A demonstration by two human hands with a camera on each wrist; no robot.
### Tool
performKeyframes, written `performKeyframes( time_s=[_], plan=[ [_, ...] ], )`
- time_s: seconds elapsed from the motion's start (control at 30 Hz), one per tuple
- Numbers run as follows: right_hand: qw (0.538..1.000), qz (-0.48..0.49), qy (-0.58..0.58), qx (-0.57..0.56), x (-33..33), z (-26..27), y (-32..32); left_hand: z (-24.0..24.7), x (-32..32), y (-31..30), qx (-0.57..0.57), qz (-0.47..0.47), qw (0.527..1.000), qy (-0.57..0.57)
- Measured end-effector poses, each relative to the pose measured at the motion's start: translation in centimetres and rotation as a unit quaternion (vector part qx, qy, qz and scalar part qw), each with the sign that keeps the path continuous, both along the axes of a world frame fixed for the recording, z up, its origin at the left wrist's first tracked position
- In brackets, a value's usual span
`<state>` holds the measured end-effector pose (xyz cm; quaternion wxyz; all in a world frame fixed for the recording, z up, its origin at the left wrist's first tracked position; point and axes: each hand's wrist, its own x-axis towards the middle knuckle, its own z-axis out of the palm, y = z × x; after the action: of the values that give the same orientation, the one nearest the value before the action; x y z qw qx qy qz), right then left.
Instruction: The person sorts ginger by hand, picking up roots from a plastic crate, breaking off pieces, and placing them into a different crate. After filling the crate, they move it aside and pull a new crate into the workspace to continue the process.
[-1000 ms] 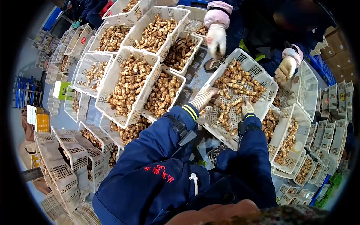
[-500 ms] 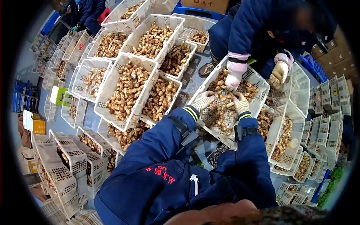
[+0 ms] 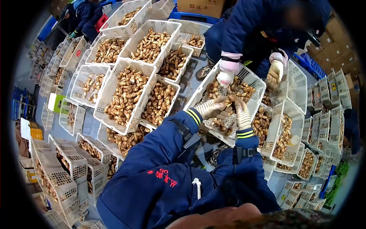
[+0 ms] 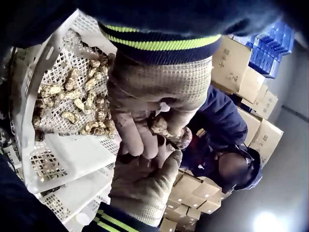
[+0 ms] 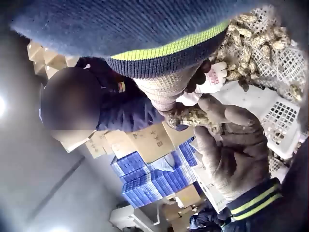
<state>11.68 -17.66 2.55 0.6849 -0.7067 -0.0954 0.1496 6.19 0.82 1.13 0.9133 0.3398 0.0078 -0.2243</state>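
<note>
Grey floor [image 3: 189, 78] carries rows of white baskets heaped with brown knobbly pieces. Nearest the camera, two dark blue sleeves [image 3: 167, 141] reach toward one white crate [image 3: 199, 95]. Over its near edge the left hand [image 3: 209, 107] and the right hand [image 3: 242, 113], both in knit gloves, come together.

The head view shows only that their fingertips touch. The wrist views show what lies between them: one brown piece [image 4: 166, 130], held above the crate's load. The left hand's fingers curl round it. In the right wrist view the right hand's fingertips pinch its other end.

On the crate's far side another person in a blue jacket [image 3: 248, 23] bends over. One white-gloved hand [image 3: 225, 78] is down among the pieces in the crate, and the other glove [image 3: 273, 74] is past the crate's right corner. Left of the crate stand fuller baskets [image 3: 126, 95].

The wrist views look up past the crate to stacked cardboard boxes [image 4: 241, 72] and blue crates [image 5: 154, 179], which the head view catches only at its edge.
</note>
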Motion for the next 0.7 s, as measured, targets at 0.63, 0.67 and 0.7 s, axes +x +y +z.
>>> performKeyframes(
  time_s=[0.63, 0.67, 0.7],
  plan=[
    [0.971, -0.029, -0.096, -0.216, 1.3, -4.2, 1.0, -2.5, 0.9, 0.8, 0.208, 0.037, 0.977, 0.012],
    [0.942, -0.023, -0.144, -0.301, 0.6, -1.3, 0.6, -2.7, 0.9, 0.7, 0.192, 0.061, 0.979, 0.012],
    [0.935, -0.014, -0.169, -0.312, 0.9, -0.9, 0.5, -1.7, 0.8, 0.6, 0.2, 0.069, 0.977, 0.004]
  ],
)
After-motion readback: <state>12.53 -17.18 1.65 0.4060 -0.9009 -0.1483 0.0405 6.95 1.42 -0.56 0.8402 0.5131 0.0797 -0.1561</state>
